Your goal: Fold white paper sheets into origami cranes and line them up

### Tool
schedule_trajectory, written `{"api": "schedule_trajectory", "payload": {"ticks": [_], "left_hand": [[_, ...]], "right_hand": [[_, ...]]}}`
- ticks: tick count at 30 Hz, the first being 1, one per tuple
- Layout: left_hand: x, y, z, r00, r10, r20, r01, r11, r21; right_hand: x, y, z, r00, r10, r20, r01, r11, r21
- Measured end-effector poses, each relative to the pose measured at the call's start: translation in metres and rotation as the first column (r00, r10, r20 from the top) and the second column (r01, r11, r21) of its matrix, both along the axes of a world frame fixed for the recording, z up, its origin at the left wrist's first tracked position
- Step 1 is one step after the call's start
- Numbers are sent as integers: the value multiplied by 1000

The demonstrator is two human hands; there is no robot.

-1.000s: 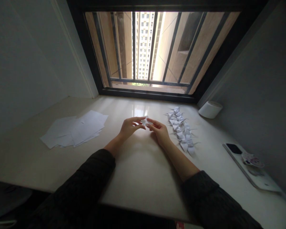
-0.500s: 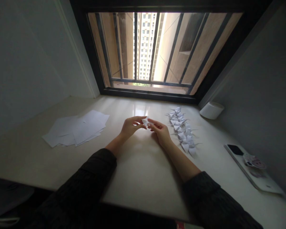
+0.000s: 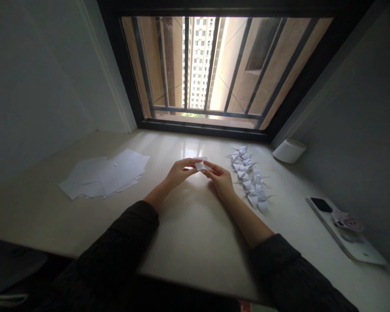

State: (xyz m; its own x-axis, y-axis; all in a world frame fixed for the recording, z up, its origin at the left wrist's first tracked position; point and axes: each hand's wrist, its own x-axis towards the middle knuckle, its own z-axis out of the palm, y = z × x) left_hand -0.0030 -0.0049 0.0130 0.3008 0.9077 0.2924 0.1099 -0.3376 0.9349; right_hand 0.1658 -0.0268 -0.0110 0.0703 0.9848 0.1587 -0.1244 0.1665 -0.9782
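Note:
A small folded piece of white paper (image 3: 200, 165) is held up between my two hands over the middle of the ledge. My left hand (image 3: 180, 172) pinches its left side between thumb and fingers. From the other side, my right hand (image 3: 220, 177) grips its right edge, with the thumb low and the fingers above. Just right of my right hand stand several folded paper cranes (image 3: 248, 177), packed together in a column. To the left lies a loose stack of white paper sheets (image 3: 117, 173).
A white phone (image 3: 341, 229) with a figure-shaped grip on its back lies at the right. A white cylindrical object (image 3: 289, 151) rests by the right wall. Behind the pale ledge (image 3: 188, 234) is a dark-framed window (image 3: 201, 131) with bars outside.
The folded paper now shows a flatter, squarer face between my fingers. My left fingers have straightened and closed nearer together along its edge. The cranes and sheets stay put.

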Motion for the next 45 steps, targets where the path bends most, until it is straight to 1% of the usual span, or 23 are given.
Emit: {"api": "schedule_trajectory", "payload": {"ticks": [4,8,13,15,18,22,26,28,32,36,41,45], "left_hand": [[-1,4,-3,998,-29,62,32,998,-46],[-2,7,-7,995,-36,93,41,997,-60],[-1,5,-6,985,-59,165,71,995,-69],[-2,5,-4,984,-64,164,76,995,-65],[-5,5,-1,993,-55,102,61,997,-49],[-9,6,0,998,-27,53,28,999,-20],[-11,8,0,993,-40,114,42,999,-17],[-11,9,1,988,-38,153,43,999,-29],[-10,9,0,983,31,181,-21,998,-59],[-2,7,-7,971,118,207,-90,986,-141],[11,-4,-10,943,186,277,-111,958,-266],[16,-10,-7,912,236,335,-132,943,-305]], "right_hand": [[1,0,-2,1000,3,-4,-3,1000,19],[0,-2,1,1000,6,10,-7,999,37],[-1,-5,5,998,-32,45,30,999,39],[-1,-5,6,998,-21,63,19,999,27],[0,-6,5,996,-1,90,1,1000,10],[0,-7,4,993,10,116,-13,1000,24],[-2,-8,6,993,10,116,-7,1000,-26],[-3,-8,6,996,-1,89,2,1000,-20],[-4,-6,6,1000,-13,19,12,999,31],[-4,-4,6,999,-52,1,52,998,19],[-3,-4,6,991,-133,18,132,990,47],[-4,-5,6,993,-117,-7,117,992,50]]}}
